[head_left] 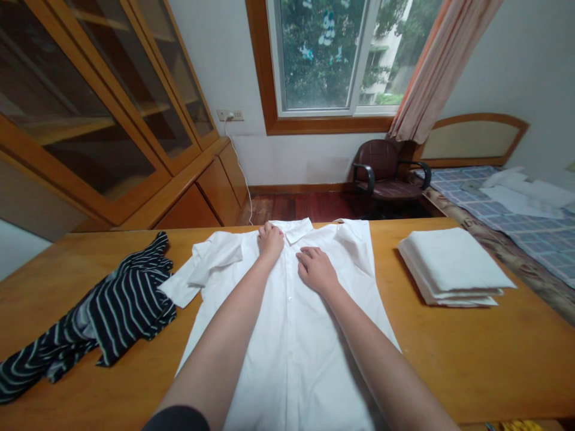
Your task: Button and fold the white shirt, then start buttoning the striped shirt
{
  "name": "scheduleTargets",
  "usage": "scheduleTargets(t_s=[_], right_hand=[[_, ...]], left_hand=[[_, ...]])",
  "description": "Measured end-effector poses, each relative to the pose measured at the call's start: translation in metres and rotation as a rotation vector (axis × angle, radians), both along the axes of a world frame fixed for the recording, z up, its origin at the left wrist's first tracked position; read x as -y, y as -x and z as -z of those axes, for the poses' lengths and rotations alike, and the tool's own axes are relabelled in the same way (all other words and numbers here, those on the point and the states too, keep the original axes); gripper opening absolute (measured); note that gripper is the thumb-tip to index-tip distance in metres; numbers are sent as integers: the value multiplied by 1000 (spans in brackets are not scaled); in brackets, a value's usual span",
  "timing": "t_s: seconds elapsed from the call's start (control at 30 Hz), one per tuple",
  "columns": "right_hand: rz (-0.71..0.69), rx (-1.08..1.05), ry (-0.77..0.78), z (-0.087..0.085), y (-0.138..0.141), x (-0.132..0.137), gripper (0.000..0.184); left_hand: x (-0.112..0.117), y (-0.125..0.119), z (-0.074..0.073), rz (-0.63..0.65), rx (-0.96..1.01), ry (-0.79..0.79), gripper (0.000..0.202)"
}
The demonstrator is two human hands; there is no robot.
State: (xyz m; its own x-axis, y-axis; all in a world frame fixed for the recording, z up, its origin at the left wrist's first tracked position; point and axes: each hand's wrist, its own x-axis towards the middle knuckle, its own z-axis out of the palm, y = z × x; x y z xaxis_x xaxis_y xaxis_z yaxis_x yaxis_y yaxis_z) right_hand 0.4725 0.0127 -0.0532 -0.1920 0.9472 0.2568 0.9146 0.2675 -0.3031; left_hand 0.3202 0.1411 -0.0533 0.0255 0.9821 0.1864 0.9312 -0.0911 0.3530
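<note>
A white button-up shirt (274, 371) lies front side up on the wooden table, its collar (291, 230) at the far edge. Just left of the collar, my left hand (271, 240) rests on the fabric, palm down, with its fingers laid on the cloth. My right hand (317, 269) lies flat on the chest, right of the button line, fingers slightly apart. Neither hand visibly grips anything. The shirt's left sleeve is folded and creased outward across the table; the right one is tucked over the body near the shoulder.
A crumpled black-and-white striped garment (130, 299) lies on the table (471, 371) at left, touching the shirt's cuff. On the right sits a stack of folded white cloth (453, 263). Beyond stand a glass-door cabinet (112, 108), an armchair (381, 170) and a bed (530, 221).
</note>
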Motion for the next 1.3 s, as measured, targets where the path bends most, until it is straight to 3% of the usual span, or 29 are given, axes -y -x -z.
scheduleTargets(t_s=[0.23,0.37,0.6,0.77,1.0,1.23,1.3], right_hand=[[-1,-9,-30,1,1,0,34],[-1,-14,-56,4,2,-1,35],[31,41,-11,12,4,-3,44],[47,89,53,14,-11,-1,51],[225,107,100,13,-73,10,53],[144,-10,-76,9,-92,33,35],[181,-102,-142,5,-104,32,35]], left_hand=[[26,-2,-3,22,0,-124,19],[56,5,-2,165,-43,-194,35],[96,36,14,249,-194,25,52],[99,67,14,215,-245,59,57],[101,102,12,159,-296,67,62],[104,114,15,150,-326,64,62],[104,117,15,149,-332,63,61]])
